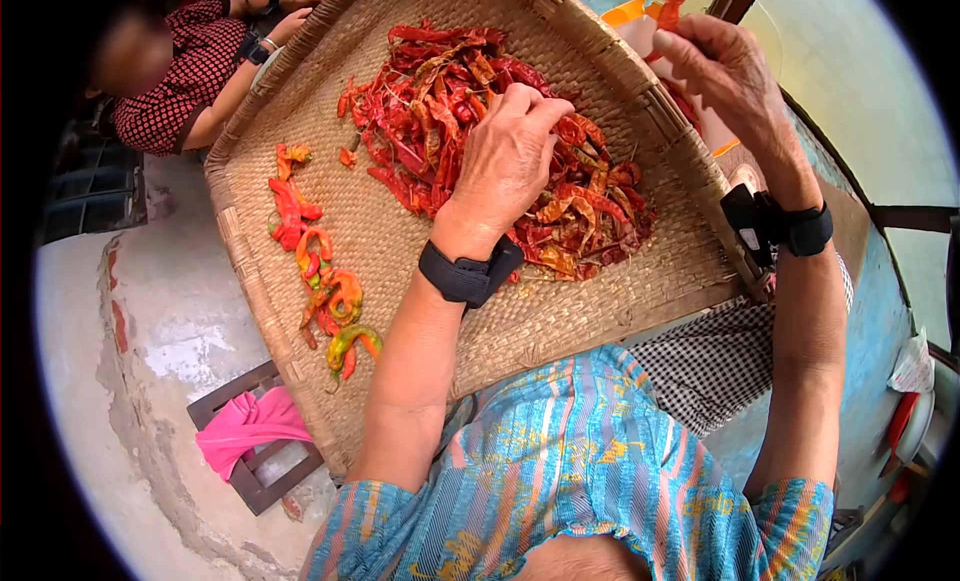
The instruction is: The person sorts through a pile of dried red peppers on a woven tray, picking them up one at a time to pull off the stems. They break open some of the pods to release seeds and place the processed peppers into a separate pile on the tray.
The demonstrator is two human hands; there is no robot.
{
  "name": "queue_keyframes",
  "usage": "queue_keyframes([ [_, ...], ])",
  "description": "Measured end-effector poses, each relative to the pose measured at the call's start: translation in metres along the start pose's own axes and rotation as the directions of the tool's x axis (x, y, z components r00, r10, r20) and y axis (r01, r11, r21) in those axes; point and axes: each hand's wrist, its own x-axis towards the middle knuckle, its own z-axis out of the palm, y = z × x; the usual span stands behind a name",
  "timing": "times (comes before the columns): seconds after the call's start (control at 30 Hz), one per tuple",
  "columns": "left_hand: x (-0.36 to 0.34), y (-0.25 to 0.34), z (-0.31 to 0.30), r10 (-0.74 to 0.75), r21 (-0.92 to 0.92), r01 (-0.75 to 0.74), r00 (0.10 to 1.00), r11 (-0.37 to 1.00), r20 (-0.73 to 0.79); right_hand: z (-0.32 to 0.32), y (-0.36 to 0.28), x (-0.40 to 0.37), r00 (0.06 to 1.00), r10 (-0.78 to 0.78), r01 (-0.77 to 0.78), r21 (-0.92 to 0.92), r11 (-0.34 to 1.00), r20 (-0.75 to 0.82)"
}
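Observation:
A heap of dried red chilies lies on a square woven bamboo tray. My left hand reaches down into this heap with its fingers bent together; the fingertips are hidden among the chilies. Above the tray's right rim, my right hand pinches a dried red chili between thumb and fingers. Along the tray's left side runs a loose row of fresher red, orange and green chilies, apart from the heap.
Under my right hand, beyond the rim, is a whitish container with an orange edge, holding red chilies. Another person sits at the far left, hands by the tray. A pink cloth drapes over a dark wooden stool. Checked cloth lies under the tray.

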Motion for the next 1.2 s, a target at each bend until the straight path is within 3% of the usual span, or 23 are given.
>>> queue_keyframes([
  [0.07,-0.001,-0.003,0.008,0.024,0.087,-0.024,1.0,0.996,0.001,-0.021,0.024,0.008,0.986,0.133,-0.146,-0.137,0.98,-0.097],
  [0.1,-0.001,-0.005,0.012,0.047,0.173,-0.047,0.999,0.984,0.005,-0.021,0.037,0.01,0.975,-0.037,-0.02,-0.252,0.968,-0.22],
  [0.17,-0.002,-0.007,0.015,0.051,0.188,-0.05,0.999,0.981,-0.004,-0.02,0.052,0.011,0.908,-0.23,0.072,-0.409,0.91,-0.35],
  [0.2,-0.002,-0.007,0.014,0.062,0.177,-0.059,0.998,0.982,-0.012,-0.019,0.047,0.011,0.908,-0.23,0.073,-0.41,0.909,-0.349],
  [0.27,-0.004,-0.006,0.01,0.07,0.165,-0.066,0.997,0.984,-0.017,-0.014,0.024,0.005,0.97,-0.139,0.027,-0.479,0.877,-0.2],
  [0.3,-0.005,-0.003,0.003,0.076,0.13,-0.073,0.997,0.989,-0.02,-0.011,0.015,0.003,0.97,-0.137,0.025,-0.479,0.877,-0.2],
  [0.37,-0.009,0.001,-0.006,0.087,0.092,-0.085,0.996,0.992,-0.02,-0.005,-0.001,-0.002,0.992,-0.093,0.052,-0.407,0.912,-0.083],
  [0.43,-0.019,0.005,-0.015,0.018,-0.013,-0.018,0.999,1.0,-0.045,0.004,-0.01,-0.006,0.984,-0.15,0.105,-0.373,0.922,-0.094],
  [0.5,-0.029,0.008,-0.02,0.023,-0.004,-0.024,0.997,1.0,-0.08,0.01,-0.018,-0.007,0.971,-0.234,0.195,-0.427,0.883,-0.042],
  [0.57,-0.041,0.008,-0.02,-0.047,-0.125,0.028,0.987,0.992,-0.153,0.018,-0.022,-0.011,0.979,-0.201,0.196,-0.37,0.908,0.025],
  [0.63,-0.049,0.017,-0.024,-0.12,-0.182,0.09,0.98,0.979,-0.16,0.031,-0.021,-0.012,0.954,-0.275,0.299,-0.276,0.914,0.123],
  [0.67,-0.053,0.018,-0.022,-0.225,-0.34,0.161,0.961,0.927,-0.159,0.033,-0.025,-0.018,0.961,-0.183,0.23,-0.227,0.946,0.208],
  [0.73,-0.058,0.018,-0.018,-0.369,-0.62,0.221,0.922,0.752,-0.119,0.041,-0.038,-0.022,0.943,-0.199,0.245,-0.149,0.958,0.268],
  [0.77,-0.057,0.022,-0.017,-0.37,-0.62,0.221,0.921,0.753,-0.122,0.044,-0.043,-0.023,0.921,-0.215,0.251,-0.074,0.965,0.324],
  [0.83,-0.052,0.032,-0.016,-0.465,-0.927,0.188,0.885,0.324,0.017,0.048,-0.044,-0.024,0.901,-0.204,0.231,-0.025,0.973,0.382],
  [0.9,-0.051,0.035,-0.011,-0.455,-0.946,0.196,0.888,0.257,0.06,0.056,-0.037,-0.025,0.854,-0.361,0.366,0.06,0.929,0.374],
  [0.97,-0.049,0.038,-0.007,-0.443,-0.954,0.214,0.891,0.211,0.102,0.054,-0.037,-0.026,0.849,-0.332,0.346,0.042,0.937,0.41],
  [1.03,-0.046,0.037,-0.005,-0.449,-0.954,0.216,0.887,0.208,0.103,0.053,-0.036,-0.025,0.844,-0.336,0.366,0.008,0.93,0.418],
  [1.1,-0.042,0.034,-0.006,-0.487,-0.885,0.225,0.873,0.408,-0.002,0.044,-0.04,-0.021,0.9,-0.245,0.28,-0.047,0.959,0.361],
  [1.13,-0.043,0.025,-0.004,-0.47,-0.748,0.283,0.882,0.601,-0.043,0.039,-0.04,-0.02,0.941,-0.194,0.203,-0.004,0.979,0.276],
  [1.17,-0.042,0.023,-0.006,-0.469,-0.747,0.283,0.882,0.602,-0.044,0.028,-0.045,-0.015,0.968,-0.065,0.09,-0.095,0.991,0.241],
  [1.2,-0.039,0.024,-0.011,-0.384,-0.481,0.294,0.918,0.826,-0.097,0.021,-0.034,-0.01,0.981,-0.088,0.112,-0.132,0.985,0.173],
])
